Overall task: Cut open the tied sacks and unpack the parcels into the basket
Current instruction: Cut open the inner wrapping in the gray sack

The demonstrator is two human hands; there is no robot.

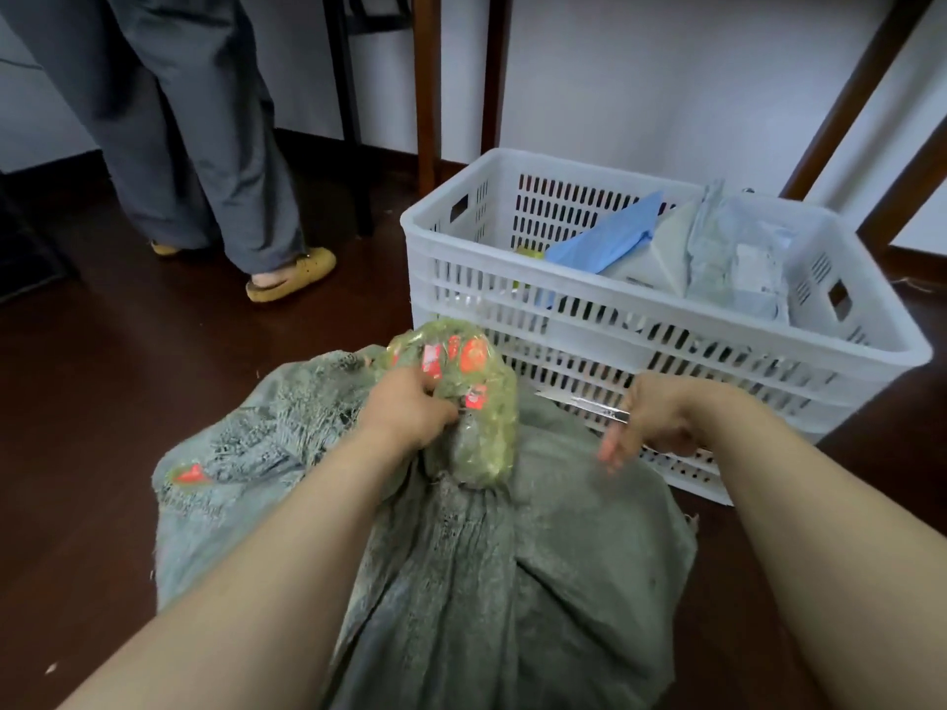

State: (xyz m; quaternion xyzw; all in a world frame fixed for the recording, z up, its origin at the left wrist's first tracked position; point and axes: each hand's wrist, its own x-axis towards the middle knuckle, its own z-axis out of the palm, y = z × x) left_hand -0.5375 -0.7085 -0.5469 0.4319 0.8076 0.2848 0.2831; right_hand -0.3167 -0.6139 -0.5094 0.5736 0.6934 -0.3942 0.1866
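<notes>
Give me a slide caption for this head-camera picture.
Left hand grips the taped neck of a grey sack, right hand holds what looks like a blade, white basket of parcels beside.

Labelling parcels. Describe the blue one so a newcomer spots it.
Find the white slatted basket beyond the grey-green sack. In its left half a flat blue parcel lies tilted. No other is blue: the pale grey parcels sit to its right.

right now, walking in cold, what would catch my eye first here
The grey-green woven sack fills the lower middle, its tape-wrapped neck with red print gripped by the left hand, the right hand blurred beside it. Behind on the right sits a white slotted plastic basket already holding pale and blue parcels.
</notes>
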